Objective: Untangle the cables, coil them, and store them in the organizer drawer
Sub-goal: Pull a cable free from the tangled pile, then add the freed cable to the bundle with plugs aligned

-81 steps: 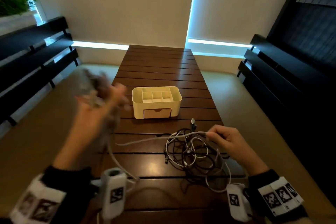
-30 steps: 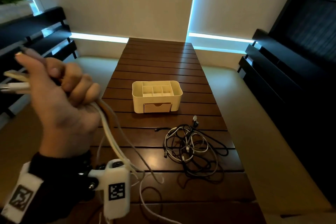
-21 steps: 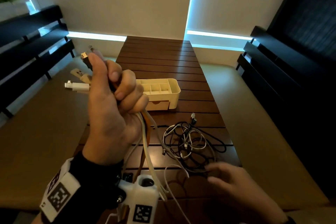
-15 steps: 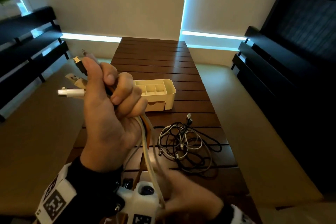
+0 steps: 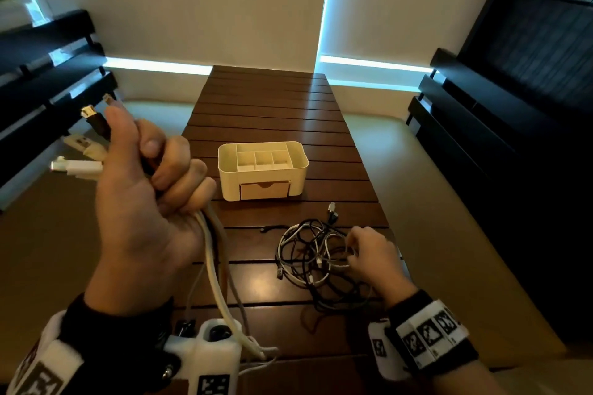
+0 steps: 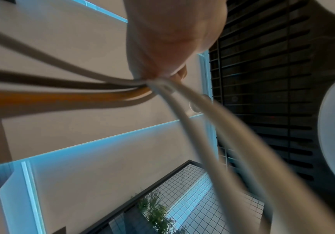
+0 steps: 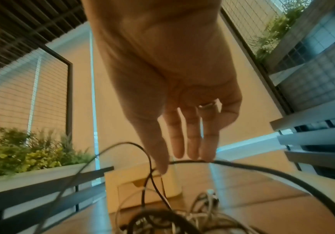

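Note:
My left hand (image 5: 160, 176) is raised over the table's left side and grips a bundle of several cables (image 5: 215, 266). Their plugs (image 5: 77, 166) stick out to the left of the fist, and the white, grey and orange strands (image 6: 192, 126) hang down past the wrist. A tangle of black and white cables (image 5: 314, 260) lies on the table. My right hand (image 5: 353, 244) is at its right side, fingers straight, fingertips (image 7: 206, 156) touching a black cable (image 7: 262, 171). The cream organizer (image 5: 231, 183) stands behind the tangle with its drawer (image 5: 264, 191) closed.
The slatted wooden table (image 5: 266, 99) runs away from me. Dark benches stand on the left (image 5: 48, 74) and right (image 5: 465, 125). A black plug end (image 5: 332, 212) lies between the tangle and the organizer.
My right hand has moved from below the left hand's hanging cables over to the tangle on the table. The left hand stays raised with its bundle.

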`<move>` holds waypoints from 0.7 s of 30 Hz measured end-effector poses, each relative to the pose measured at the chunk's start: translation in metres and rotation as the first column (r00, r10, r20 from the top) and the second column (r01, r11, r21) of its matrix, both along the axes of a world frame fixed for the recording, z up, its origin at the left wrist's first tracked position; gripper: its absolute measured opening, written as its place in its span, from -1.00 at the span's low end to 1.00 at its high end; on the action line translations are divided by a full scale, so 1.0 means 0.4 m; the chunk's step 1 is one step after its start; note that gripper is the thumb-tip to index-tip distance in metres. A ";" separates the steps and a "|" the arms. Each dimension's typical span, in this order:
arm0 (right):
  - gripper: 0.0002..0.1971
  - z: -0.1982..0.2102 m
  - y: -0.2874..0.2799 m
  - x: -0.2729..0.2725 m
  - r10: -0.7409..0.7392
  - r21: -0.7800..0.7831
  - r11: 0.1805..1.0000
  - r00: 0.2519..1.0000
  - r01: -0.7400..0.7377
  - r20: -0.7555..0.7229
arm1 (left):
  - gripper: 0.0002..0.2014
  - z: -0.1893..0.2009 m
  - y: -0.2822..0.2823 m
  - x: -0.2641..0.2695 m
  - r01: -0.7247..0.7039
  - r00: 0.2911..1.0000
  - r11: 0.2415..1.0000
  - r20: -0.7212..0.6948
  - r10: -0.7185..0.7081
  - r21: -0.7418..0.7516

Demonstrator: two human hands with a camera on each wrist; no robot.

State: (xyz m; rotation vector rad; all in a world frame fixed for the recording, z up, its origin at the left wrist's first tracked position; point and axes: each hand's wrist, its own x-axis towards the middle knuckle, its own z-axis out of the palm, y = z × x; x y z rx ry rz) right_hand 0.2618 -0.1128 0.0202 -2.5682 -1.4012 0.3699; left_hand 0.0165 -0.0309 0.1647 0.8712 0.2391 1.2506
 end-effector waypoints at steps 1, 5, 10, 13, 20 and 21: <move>-0.79 -0.017 0.011 0.014 -0.004 -0.076 0.997 1.000 0.006 0.016 | -0.60 -0.006 -0.001 0.000 -0.001 1.000 1.000 0.002 0.001 -0.007; -0.86 -0.075 0.019 -0.003 -0.039 -0.041 0.999 0.996 0.036 -0.083 | -0.54 -0.032 -0.008 0.011 -0.005 1.000 1.000 -0.014 0.004 -0.029; -0.64 -0.063 0.026 -0.079 -0.046 0.285 0.950 0.962 0.125 -0.270 | -0.67 -0.104 0.011 0.049 0.020 0.985 0.989 -0.165 -0.044 -0.148; -0.72 -0.056 0.068 -0.100 -0.093 0.136 0.972 0.843 0.193 -0.530 | -0.88 -0.162 0.017 0.090 0.094 0.950 0.976 -0.275 -0.147 -0.194; -0.72 0.179 0.092 -0.050 0.192 0.283 0.955 0.549 0.085 -0.813 | -0.71 -0.219 0.048 0.177 0.149 0.854 0.978 -0.480 -0.201 -0.144; -0.67 0.212 0.092 -0.049 0.245 0.306 0.952 0.597 0.000 -0.763 | -0.69 -0.223 0.053 0.193 0.188 0.833 0.976 -0.508 -0.220 -0.114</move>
